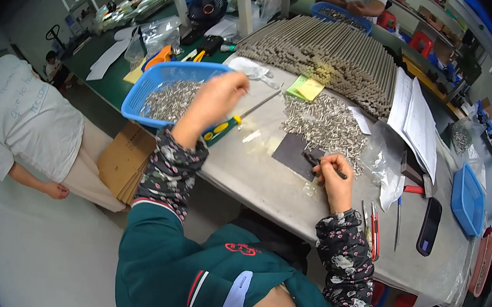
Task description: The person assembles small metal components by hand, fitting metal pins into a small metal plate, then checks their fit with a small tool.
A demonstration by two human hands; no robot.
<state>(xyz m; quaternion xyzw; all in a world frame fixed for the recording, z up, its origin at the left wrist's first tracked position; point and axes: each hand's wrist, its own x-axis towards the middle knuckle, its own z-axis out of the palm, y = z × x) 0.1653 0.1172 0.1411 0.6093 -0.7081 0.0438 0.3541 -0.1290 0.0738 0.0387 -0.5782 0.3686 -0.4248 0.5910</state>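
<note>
My left hand (220, 99) is raised by the right side of a blue plastic basket (133, 101), its fingers pinched together; whatever is in them is too small to make out. In the basket lies a heap of small silvery metal pins (170, 99). My right hand (335, 179) is closed round a slim black tool (313, 159), with its tip over a dark square pad (292, 153). Just beyond the pad, a loose pile of small metal pins (325, 123) spreads over the pale tabletop (238, 171).
Behind the pile rises a large stack of grey rods (324, 53). A yellow-handled screwdriver (236, 120) lies beside the basket. At right are tweezers (367, 220), a phone (429, 226), papers (413, 121) and a blue tray (467, 200). A person (32, 111) stands at left; another (360, 0) works opposite.
</note>
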